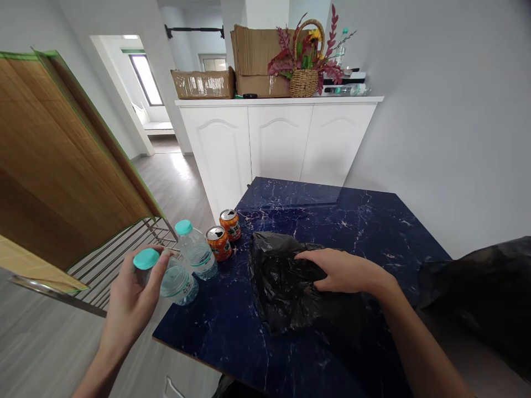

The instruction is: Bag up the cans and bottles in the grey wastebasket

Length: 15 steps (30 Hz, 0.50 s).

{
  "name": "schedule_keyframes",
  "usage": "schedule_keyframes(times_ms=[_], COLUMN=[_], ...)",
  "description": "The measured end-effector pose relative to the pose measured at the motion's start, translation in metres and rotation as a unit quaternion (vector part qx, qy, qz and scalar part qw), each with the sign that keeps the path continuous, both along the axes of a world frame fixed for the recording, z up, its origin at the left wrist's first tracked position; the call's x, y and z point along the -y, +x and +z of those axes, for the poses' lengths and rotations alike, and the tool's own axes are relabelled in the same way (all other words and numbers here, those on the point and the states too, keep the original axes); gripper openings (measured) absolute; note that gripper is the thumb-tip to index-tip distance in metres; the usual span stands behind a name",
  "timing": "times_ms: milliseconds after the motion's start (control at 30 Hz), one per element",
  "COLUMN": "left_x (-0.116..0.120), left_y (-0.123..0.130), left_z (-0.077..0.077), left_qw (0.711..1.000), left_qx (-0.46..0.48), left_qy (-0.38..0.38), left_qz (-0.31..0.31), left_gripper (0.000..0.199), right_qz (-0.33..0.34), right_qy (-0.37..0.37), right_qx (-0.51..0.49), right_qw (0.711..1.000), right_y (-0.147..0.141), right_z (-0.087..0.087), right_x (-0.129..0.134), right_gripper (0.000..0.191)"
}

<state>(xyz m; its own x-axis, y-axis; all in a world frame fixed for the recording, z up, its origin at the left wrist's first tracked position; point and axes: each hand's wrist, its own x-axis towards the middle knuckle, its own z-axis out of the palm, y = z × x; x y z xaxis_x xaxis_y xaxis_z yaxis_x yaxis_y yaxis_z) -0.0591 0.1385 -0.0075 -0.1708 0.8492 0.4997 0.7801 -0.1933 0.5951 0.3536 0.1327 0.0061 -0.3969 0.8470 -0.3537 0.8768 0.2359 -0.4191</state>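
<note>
My left hand (135, 284) is closed round the neck of a clear plastic bottle (180, 284) with a turquoise cap, at the table's left edge. The bottle leans toward me, its base by the tabletop. Just behind it stands a second clear bottle (197, 251) with the same cap, upright. Two orange drink cans, the nearer can (219, 244) and the farther can (230, 224), stand beyond with their tops opened. My right hand (338, 270) lies over a crumpled black plastic bag (286, 293), thumb and forefinger apart; the other fingers are partly hidden.
The dark blue marbled table (332, 218) fills the middle. Another black bag (481, 282) is at the right. A metal rack (102, 282) draped with a bamboo mat (74, 155) stands left. A white cabinet (282, 138) behind carries cardboard boxes (203, 84) and a flower basket (305, 83).
</note>
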Motion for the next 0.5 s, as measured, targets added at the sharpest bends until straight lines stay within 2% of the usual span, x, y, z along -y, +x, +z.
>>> schedule_keyframes(times_ms=[100, 333, 500], left_x=[-0.003, -0.007, -0.014], left_y=[-0.001, 0.009, 0.015], left_z=[-0.002, 0.003, 0.001], left_qw=[0.998, 0.998, 0.998], left_qx=[0.057, 0.065, 0.059], left_qy=[-0.017, -0.011, 0.003], left_qz=[-0.022, 0.0, -0.009], left_gripper=[0.059, 0.058, 0.051], right_qz=[0.0, 0.004, 0.002], right_qy=[0.001, -0.004, -0.012], right_qx=[-0.003, 0.018, 0.015], right_qw=[1.0, 1.0, 1.0], right_y=[0.0, 0.0, -0.001], right_z=[-0.002, -0.001, -0.001], right_x=[-0.001, -0.001, -0.001], right_gripper=[0.077, 0.076, 0.076])
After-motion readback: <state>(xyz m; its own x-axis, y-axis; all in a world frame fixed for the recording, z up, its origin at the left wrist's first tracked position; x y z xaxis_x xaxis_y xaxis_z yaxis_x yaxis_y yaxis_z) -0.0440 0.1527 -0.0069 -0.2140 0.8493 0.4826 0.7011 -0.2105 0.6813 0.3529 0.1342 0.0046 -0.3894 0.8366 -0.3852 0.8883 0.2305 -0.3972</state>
